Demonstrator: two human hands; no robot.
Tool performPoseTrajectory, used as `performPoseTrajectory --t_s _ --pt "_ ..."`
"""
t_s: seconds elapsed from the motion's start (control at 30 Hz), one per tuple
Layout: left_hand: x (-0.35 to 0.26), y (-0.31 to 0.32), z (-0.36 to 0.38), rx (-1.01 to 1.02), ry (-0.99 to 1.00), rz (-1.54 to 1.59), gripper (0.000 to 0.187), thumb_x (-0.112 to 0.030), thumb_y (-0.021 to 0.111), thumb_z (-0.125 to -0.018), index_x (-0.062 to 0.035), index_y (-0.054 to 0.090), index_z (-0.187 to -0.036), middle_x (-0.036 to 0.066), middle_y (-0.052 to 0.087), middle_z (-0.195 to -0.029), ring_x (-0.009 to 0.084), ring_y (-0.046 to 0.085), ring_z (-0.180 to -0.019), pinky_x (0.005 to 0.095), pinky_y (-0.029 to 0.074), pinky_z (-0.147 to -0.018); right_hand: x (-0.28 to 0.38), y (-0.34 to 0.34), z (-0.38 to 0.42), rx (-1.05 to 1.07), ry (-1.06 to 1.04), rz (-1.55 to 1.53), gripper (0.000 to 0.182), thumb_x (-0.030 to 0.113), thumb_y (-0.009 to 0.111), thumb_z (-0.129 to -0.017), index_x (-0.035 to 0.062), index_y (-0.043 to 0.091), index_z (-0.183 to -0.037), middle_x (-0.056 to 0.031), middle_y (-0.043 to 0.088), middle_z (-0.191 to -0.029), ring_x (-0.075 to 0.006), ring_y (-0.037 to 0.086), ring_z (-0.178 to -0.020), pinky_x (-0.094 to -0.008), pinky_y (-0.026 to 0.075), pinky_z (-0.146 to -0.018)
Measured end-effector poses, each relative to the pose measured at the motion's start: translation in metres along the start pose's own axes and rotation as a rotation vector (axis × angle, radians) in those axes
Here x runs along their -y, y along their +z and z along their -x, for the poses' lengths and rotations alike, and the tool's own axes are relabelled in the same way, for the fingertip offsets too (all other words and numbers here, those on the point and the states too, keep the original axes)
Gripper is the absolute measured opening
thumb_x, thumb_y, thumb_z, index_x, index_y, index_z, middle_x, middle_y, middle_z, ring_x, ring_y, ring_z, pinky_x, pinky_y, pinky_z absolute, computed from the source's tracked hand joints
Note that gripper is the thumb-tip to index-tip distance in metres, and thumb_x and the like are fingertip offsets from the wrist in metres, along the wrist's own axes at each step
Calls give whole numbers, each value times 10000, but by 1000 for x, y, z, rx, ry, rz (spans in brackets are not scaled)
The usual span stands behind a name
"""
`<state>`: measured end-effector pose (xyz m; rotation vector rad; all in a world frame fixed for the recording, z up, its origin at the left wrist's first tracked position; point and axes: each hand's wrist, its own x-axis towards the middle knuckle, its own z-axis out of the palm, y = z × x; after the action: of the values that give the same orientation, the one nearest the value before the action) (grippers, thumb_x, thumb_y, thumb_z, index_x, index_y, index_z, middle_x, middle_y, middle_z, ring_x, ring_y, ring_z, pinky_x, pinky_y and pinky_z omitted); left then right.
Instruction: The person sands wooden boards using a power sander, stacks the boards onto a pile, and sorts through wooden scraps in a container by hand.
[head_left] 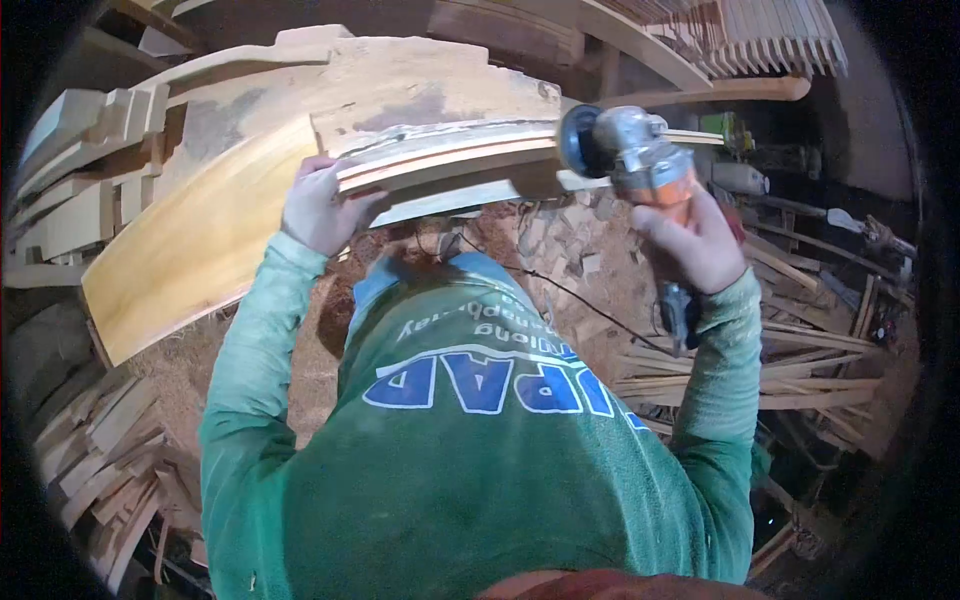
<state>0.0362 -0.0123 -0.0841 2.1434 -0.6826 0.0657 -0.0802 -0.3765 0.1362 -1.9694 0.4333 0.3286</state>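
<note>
My right hand point(700, 240) is wrapped round the orange and grey body of an angle grinder point(645, 160). Its dark round disc point(583, 142) is at the edge of a long, slightly curved wooden piece point(450, 158), over its right half. My left hand point(325, 205) grips the left end of that piece, thumb below and fingers on top. The piece lies along the front of a wooden workbench point(400, 85). Beside my left hand, a broad curved yellowish board point(200, 245) slants down to the left.
Stacked cut wood point(90, 200) stands at the left, with more strips point(110, 450) below. Wood offcuts point(570, 235) and sawdust cover the floor. A dark cord point(590, 305) runs across it towards the grinder. Long thin sticks point(800, 365) lie in a heap at the right.
</note>
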Motion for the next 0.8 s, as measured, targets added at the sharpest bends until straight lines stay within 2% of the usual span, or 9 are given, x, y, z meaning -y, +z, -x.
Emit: performPoseTrajectory --t_s 0.13,0.23,0.37,0.43,0.53,0.57,0.63,0.7,0.8 --pt "25 8 3 -13 135 -47 389 -348 803 -795 -106 711 -1086 94 710 -812 320 641 -871 392 510 -878 51 87 3 165 -16 66 508 133 698 -902 -33 501 -1340 -72 635 -1209 -135 584 -1105 -328 459 -1004" --pt "21 6 0 48 117 -63 376 -327 802 -779 -123 709 -1081 89 705 -768 303 659 -864 398 487 -912 51 123 -5 209 -197 185 583 237 733 -857 -58 510 -1308 -183 661 -1156 -262 658 -1056 -376 501 -947" --pt "18 -3 -1 122 180 54 424 -273 798 -728 -162 705 -1126 74 737 -966 239 679 -949 394 423 -994 64 159 -7 225 -262 407 635 356 730 -825 -109 520 -1204 -296 656 -1030 -430 669 -999 -452 527 -875" --pt "33 3 -1 168 237 38 426 -267 798 -728 -167 706 -1131 62 735 -1029 242 678 -966 390 417 -999 82 163 -1 257 -113 493 675 288 731 -832 -47 467 -1355 -225 660 -1141 -361 659 -1081 -419 494 -971" --pt "32 7 -2 156 187 23 413 -294 805 -748 -154 708 -1124 68 743 -968 264 678 -944 379 432 -982 82 152 0 207 -73 515 681 287 733 -825 -48 466 -1354 -259 654 -1138 -400 653 -1093 -432 503 -958" --pt "31 9 -1 112 143 0 417 -312 809 -753 -150 708 -1124 73 744 -942 270 678 -933 378 437 -976 65 145 3 84 -214 435 660 404 734 -818 -110 525 -1176 -296 667 -1021 -433 671 -983 -454 531 -867" --pt "21 9 -2 7 135 -28 421 -326 832 -759 -131 705 -1109 81 741 -855 295 674 -882 386 463 -944 42 124 6 63 -201 326 668 391 738 -826 -89 517 -1235 -272 673 -1049 -409 679 -991 -438 532 -879" --pt "14 3 -1 -2 126 -3 401 -281 844 -755 -119 703 -1094 76 743 -874 299 665 -887 391 470 -928 29 100 7 39 -206 194 656 299 753 -846 -36 494 -1346 -190 690 -1103 -313 693 -1019 -405 527 -913" --pt "7 1 -2 28 100 -19 370 -204 845 -757 -101 703 -1083 75 748 -915 301 651 -912 389 477 -906 19 52 13 42 52 58 602 135 736 -905 -23 442 -1407 -61 596 -1289 -136 555 -1176 -315 437 -1046"
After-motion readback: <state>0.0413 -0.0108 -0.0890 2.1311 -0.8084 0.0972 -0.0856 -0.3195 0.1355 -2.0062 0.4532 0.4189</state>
